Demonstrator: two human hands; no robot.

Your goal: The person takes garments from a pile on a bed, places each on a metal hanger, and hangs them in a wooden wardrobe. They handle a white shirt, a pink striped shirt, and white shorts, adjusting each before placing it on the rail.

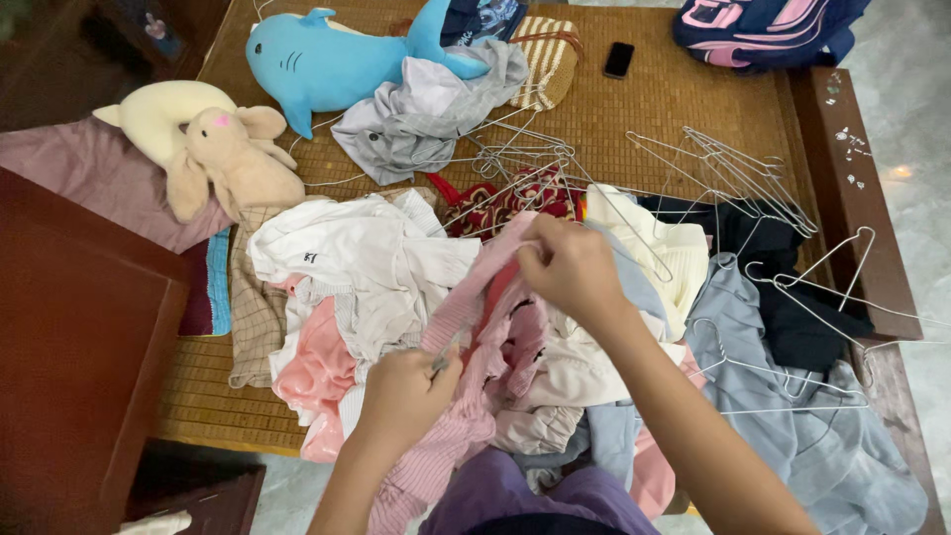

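My left hand (404, 394) grips the lower part of a pink ribbed garment (458, 327), low in the middle of the head view. My right hand (569, 269) pinches the same garment's upper edge, holding it stretched between both hands above a pile of clothes (376, 267). White, pink, pale blue and cream pieces lie under and around the hands. Several wire hangers (733, 173) lie just right of my right hand.
A blue shark plush (327, 59) and a beige rabbit plush (223, 154) sit at the far left of the woven mat (654, 109). A black phone (619, 59) and a backpack (763, 30) lie at the far side. A dark wooden cabinet (69, 347) stands at left.
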